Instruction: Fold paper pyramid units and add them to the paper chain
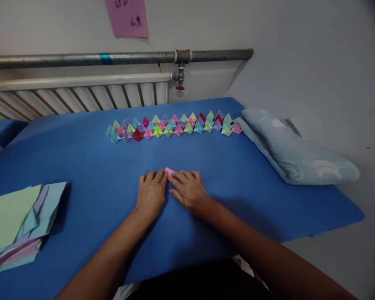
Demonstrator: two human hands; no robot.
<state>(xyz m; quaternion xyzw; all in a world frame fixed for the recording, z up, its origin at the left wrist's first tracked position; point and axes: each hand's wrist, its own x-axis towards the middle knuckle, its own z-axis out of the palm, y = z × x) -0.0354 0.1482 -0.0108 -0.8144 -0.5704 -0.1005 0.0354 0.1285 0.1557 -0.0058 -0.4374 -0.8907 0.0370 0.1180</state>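
Observation:
A small folded piece of pink paper (pixel 169 171) lies on the blue surface, mostly covered by fingers. From its left side, my left hand (pixel 151 191) holds it down with bent fingertips. On the right, my right hand (pixel 190 189) grips its near edge, fingers curled and the thumb close to the other hand. Beyond both hands stand rows of folded paper pieces (pixel 158 131) in many colours, pointed at the top and packed side by side.
At the left lies a stack of coloured paper sheets (pixel 11 216). A folded light-blue blanket (pixel 296 150) rests at the right, close to the wall. Behind the blue surface (pixel 90 166) are a white radiator (pixel 112 98) and a metal pipe (pixel 137 58) with a valve (pixel 180 75).

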